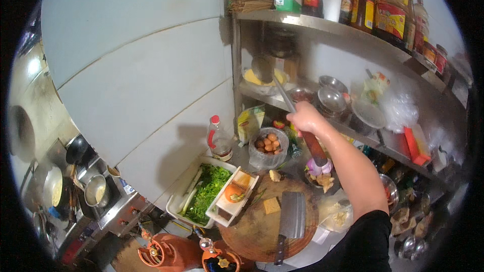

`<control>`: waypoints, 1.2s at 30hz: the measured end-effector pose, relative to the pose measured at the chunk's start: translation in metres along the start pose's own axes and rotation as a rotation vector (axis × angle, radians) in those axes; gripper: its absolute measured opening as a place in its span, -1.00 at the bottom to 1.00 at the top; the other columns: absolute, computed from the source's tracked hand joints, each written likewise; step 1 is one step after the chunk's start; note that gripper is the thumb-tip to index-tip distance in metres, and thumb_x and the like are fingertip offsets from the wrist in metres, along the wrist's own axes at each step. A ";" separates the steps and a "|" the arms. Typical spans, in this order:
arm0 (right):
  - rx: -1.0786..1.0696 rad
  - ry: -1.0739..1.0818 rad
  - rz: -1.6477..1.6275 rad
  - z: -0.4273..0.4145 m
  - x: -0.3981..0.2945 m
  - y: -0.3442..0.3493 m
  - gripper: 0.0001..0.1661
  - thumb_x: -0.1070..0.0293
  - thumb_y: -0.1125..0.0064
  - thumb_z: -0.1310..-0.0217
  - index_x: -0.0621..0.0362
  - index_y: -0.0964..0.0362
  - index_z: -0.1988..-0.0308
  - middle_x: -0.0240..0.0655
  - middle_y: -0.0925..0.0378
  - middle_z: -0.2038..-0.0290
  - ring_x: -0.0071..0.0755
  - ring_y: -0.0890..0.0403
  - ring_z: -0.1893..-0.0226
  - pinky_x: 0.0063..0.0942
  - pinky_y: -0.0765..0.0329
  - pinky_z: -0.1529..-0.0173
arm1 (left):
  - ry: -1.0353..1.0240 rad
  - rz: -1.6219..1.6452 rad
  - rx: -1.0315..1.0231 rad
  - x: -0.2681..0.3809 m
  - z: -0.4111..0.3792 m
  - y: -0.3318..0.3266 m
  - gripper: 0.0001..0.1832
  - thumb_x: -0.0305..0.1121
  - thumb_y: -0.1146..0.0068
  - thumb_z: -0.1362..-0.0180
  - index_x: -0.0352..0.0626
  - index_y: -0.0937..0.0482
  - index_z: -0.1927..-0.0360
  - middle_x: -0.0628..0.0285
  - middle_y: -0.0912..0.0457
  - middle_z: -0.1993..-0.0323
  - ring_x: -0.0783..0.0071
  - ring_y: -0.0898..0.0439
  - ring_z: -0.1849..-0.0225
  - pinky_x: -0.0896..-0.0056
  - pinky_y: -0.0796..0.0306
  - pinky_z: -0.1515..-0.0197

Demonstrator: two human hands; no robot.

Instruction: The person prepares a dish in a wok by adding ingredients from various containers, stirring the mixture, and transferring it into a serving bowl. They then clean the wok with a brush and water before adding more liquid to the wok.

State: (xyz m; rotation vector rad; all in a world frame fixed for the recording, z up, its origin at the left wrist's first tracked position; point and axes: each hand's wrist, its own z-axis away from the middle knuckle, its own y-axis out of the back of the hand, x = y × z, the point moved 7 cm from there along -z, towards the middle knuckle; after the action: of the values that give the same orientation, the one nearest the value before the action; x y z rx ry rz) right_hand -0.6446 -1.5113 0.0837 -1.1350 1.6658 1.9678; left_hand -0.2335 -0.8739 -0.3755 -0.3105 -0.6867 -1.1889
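My right hand (307, 118) reaches up from the lower right and grips a long metal ladle (284, 93) with a dark wooden handle. The ladle's round end is at a bowl (261, 88) of something yellow on the middle shelf. Whether it touches the contents, I cannot tell. My left hand is out of view. Below lies a round wooden chopping board (249, 243) bearing a cleaver (292, 215), a yellowish block (271, 205) and a piece of ginger (275, 175). A white grater (223, 211) with a carrot (234, 193) bridges the board and a tub of greens (208, 192).
Eggs fill a plastic-lined container (267, 160) beside an oil bottle (220, 145). Metal bowls (332, 98) sit on the middle shelf (261, 98); sauce bottles (363, 3) line the upper one. Orange gas cylinders (177, 251) stand below left, near a stove (119, 211) with pans. A white wall rises left.
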 end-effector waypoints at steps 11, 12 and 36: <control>-0.283 -0.001 -0.516 -0.003 0.003 0.028 -0.67 0.37 -0.09 -0.25 0.28 -0.40 0.57 -0.28 -0.46 0.72 -0.39 -0.45 0.77 -0.40 -0.39 0.59 | -0.020 0.166 0.122 -0.027 0.058 -0.041 -0.81 -0.32 -0.05 -0.13 -0.26 -0.55 0.38 0.06 -0.64 0.39 0.16 -0.56 0.44 0.12 -0.44 0.39; -0.280 -0.050 -0.645 0.004 0.003 0.030 -0.68 0.35 -0.08 -0.27 0.27 -0.41 0.54 -0.30 -0.44 0.73 -0.41 -0.44 0.78 -0.43 -0.37 0.61 | -0.023 0.177 0.133 -0.030 0.062 -0.041 -0.81 -0.33 -0.05 -0.13 -0.27 -0.55 0.38 0.06 -0.64 0.39 0.16 -0.56 0.45 0.12 -0.44 0.39; -0.619 -0.328 -0.669 0.248 -0.049 -0.056 -0.57 0.38 0.10 -0.34 0.32 -0.21 -0.15 -0.40 -0.32 0.58 -0.66 -0.21 0.81 -0.61 -0.17 0.83 | 0.226 0.035 0.238 -0.304 0.125 -0.003 -0.84 -0.33 -0.16 -0.08 -0.18 -0.59 0.31 0.18 -0.60 0.48 0.34 -0.54 0.46 0.21 -0.41 0.46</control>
State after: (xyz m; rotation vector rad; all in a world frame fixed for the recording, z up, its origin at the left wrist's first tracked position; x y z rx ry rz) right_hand -0.6646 -1.2530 0.0826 -1.2478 0.4113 2.0696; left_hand -0.3391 -0.5786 -0.4751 0.0117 -0.6150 -1.0770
